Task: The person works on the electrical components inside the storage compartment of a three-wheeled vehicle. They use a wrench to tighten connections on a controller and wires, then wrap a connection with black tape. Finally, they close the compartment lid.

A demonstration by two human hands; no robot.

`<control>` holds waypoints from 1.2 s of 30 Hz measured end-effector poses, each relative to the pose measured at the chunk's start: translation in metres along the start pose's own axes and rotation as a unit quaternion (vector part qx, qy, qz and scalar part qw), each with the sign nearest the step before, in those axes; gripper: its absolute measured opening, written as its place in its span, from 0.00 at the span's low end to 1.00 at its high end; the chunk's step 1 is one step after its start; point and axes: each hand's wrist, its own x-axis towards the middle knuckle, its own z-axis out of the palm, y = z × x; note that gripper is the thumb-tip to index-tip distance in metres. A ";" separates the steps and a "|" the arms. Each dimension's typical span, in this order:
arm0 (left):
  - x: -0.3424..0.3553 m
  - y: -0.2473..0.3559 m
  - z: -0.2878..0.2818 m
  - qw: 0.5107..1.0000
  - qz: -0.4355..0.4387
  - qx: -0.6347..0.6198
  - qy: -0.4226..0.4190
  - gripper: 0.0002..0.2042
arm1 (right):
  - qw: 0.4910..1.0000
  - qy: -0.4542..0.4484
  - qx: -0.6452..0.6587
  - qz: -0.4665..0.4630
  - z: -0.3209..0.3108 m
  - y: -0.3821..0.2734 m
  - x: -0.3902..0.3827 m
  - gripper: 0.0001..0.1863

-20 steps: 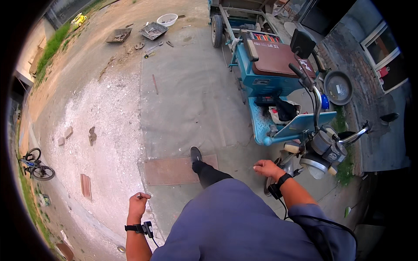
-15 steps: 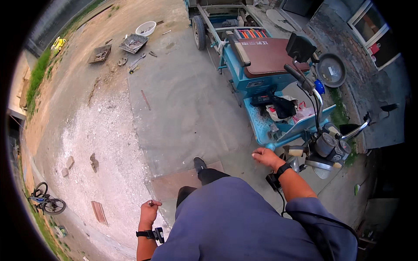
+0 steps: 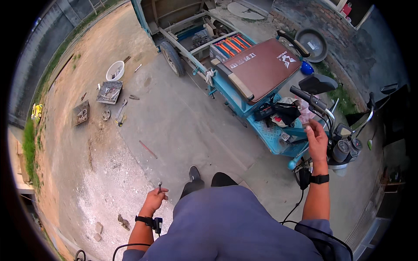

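My left hand (image 3: 156, 199) is closed around a short metal tool with a rounded end (image 3: 160, 186); the rest of it is hidden by the fingers. My right hand (image 3: 318, 141) is raised by the front of a blue cargo tricycle (image 3: 257, 104), beside its handlebar grip (image 3: 305, 96). The right fingers are curled together, and whatever they may hold cannot be made out. Below the brown seat (image 3: 263, 65), a black bag (image 3: 285, 111) and plastic bags lie on the tricycle's footboard (image 3: 272, 135).
Left of the tricycle on the concrete lie a tray of tools (image 3: 109, 92), a second tray (image 3: 81, 113), a white basin (image 3: 115, 71), a wrench (image 3: 121, 108) and a thin rod (image 3: 148, 149). Orange-handled tools (image 3: 230, 45) sit behind the seat. A round dark pan (image 3: 311, 45) leans near the brick wall.
I have stepped forward, so the tricycle and the trays appear closer. My right hand has risen from below the footboard to beside the handlebar. My left hand still holds the metal tool.
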 end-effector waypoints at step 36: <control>0.637 0.659 0.233 0.913 0.360 0.162 -0.097 0.20 | 0.784 0.297 -0.392 0.379 0.171 0.267 0.429 0.43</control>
